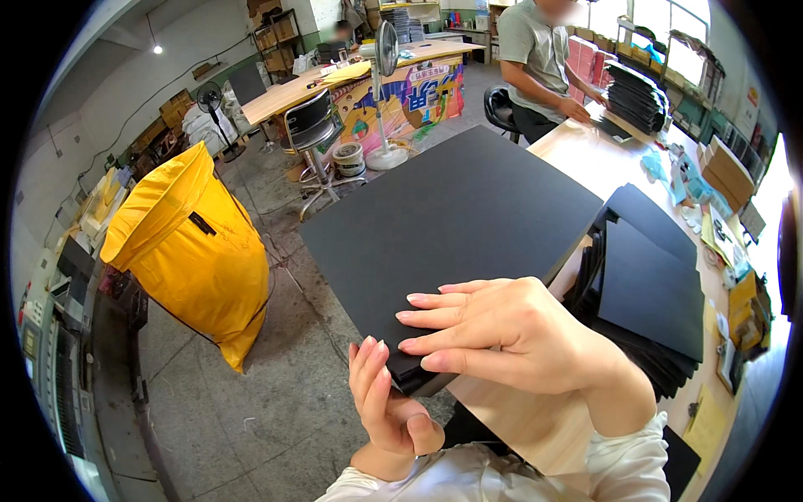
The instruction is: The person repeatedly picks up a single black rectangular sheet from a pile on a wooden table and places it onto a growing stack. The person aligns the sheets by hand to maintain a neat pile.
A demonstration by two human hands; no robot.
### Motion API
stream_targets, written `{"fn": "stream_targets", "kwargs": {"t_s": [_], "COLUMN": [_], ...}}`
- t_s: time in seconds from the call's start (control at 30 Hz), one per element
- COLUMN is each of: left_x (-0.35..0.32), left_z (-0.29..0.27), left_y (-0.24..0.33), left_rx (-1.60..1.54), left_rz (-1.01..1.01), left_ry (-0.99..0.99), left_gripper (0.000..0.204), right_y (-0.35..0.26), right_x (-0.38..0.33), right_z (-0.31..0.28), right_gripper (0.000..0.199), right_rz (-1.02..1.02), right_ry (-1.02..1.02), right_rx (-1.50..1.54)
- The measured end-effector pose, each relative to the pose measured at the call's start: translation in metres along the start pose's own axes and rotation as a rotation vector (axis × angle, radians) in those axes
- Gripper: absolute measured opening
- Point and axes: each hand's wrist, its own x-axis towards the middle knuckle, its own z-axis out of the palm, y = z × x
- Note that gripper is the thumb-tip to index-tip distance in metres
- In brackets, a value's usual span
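Note:
A large flat black board (452, 217) lies in front of me, its near corner pointing toward me; other black layers show beneath that corner. My right hand (502, 335) rests palm down on the board near this corner, fingers stretched out and a little apart. Beside the corner, my left hand (385, 402) is raised with its fingers straight up against the edge and its thumb apart. Neither hand grips anything that I can see. To the right stands an uneven stack of black boards (652, 284), close to my right wrist.
The wooden worktable (519, 418) runs away to the right, carrying a cardboard box (726, 171) and another black stack (636, 96). A person (535, 67) works at its far end. A yellow sack (188, 251) stands on the floor at left; beyond are a chair (311, 130) and standing fan (386, 92).

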Motion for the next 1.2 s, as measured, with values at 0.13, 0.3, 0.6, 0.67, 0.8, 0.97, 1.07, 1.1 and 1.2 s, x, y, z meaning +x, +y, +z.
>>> {"fn": "stream_targets", "kwargs": {"t_s": [0.13, 0.3, 0.6, 0.67, 0.8, 0.97, 1.07, 1.1, 1.2], "left_x": [-0.003, -0.004, -0.005, -0.002, 0.008, 0.013, 0.020, 0.021, 0.025], "left_z": [0.009, 0.008, 0.011, 0.002, -0.006, -0.003, -0.007, -0.007, 0.000], "left_y": [-0.001, 0.001, 0.002, 0.004, 0.010, 0.013, 0.023, 0.024, 0.047], "left_rx": [-0.067, -0.057, -0.138, -0.037, 0.055, -0.001, -0.015, 0.065, 0.139], "left_rz": [-0.009, -0.029, -0.043, -0.042, -0.044, -0.076, -0.091, -0.069, -0.014], "left_ry": [0.127, 0.117, 0.113, 0.002, -0.086, 0.000, -0.020, -0.008, 0.080], "left_gripper": [0.045, 0.043, 0.042, 0.042, 0.043, 0.046, 0.053, 0.054, 0.051], "right_y": [0.001, 0.001, 0.002, 0.001, 0.007, 0.007, 0.008, 0.008, -0.012], "right_x": [0.000, 0.000, -0.001, -0.001, -0.003, -0.007, -0.012, -0.012, -0.028], "right_z": [0.000, 0.000, 0.000, 0.000, 0.006, 0.010, 0.013, 0.013, -0.013], "right_gripper": [0.024, 0.024, 0.022, 0.021, 0.023, 0.034, 0.043, 0.041, 0.040], "right_rz": [-0.007, -0.006, -0.015, 0.002, -0.089, -0.245, -0.323, -0.396, -0.572], "right_ry": [0.004, 0.003, 0.002, -0.010, 0.067, 0.138, 0.172, 0.241, 0.512], "right_rx": [-0.005, -0.007, -0.024, -0.027, -0.107, -0.271, -0.514, -0.607, -0.692]}}
